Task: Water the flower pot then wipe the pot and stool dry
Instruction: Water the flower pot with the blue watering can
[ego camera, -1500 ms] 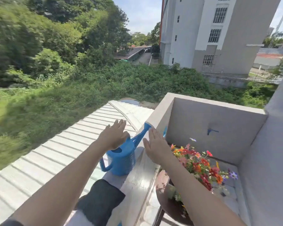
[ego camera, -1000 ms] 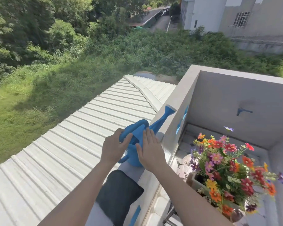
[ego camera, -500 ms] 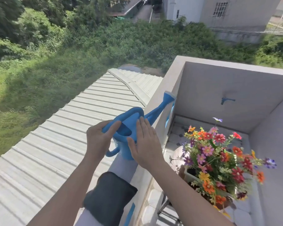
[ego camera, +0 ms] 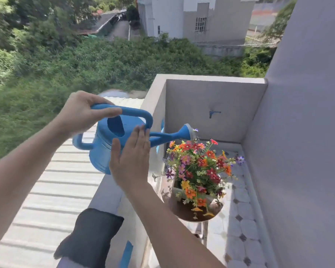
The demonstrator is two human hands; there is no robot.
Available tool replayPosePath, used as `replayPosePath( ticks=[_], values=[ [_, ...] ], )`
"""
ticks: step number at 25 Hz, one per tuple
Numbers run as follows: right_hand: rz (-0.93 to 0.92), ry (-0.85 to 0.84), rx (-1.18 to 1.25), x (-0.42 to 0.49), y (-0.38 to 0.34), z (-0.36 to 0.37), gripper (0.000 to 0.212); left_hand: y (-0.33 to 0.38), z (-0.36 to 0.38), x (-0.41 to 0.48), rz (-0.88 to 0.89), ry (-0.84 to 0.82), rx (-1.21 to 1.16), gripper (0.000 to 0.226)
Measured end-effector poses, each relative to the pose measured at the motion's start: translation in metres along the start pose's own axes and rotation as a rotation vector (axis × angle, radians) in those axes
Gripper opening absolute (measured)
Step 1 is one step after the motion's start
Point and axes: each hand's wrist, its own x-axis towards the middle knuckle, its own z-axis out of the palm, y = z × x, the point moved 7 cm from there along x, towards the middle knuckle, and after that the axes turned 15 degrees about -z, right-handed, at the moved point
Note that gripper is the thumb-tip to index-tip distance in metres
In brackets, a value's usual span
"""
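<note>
Left hand: fingers curled and clamped around the smooth top handle of the blue plastic watering can, thumb lying along the bar. Right hand: flat, fingers straight and close together, palm pressed against the can's rounded side; it grips nothing. The can hangs clear above the painted parapet ledge, its flared spout pointing away from the right fingertips to just above the flowers. Beyond and below those fingertips stands the flower pot, a pale squarish container of small mixed blooms, on a round brown stool. A dark cloth lies on the ledge beneath the right forearm. No legible writing.
</note>
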Motion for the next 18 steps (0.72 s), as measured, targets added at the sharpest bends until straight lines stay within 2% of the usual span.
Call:
replayPosePath(
  ticks=[4,12,18],
  values=[
    [0.083,0.023,0.056,-0.007,0.002,-0.005,0.069,0.030,0.013,0.003,0.049,-0.054,0.153,0.011],
    [0.150,0.108,0.258,-0.008,-0.004,0.003,0.067,0.064,0.029,-0.004,0.169,-0.090,0.464,0.014],
    [0.157,0.060,0.358,-0.012,-0.022,0.018,0.067,0.062,0.020,-0.013,0.181,-0.088,0.587,0.020]
  ],
)
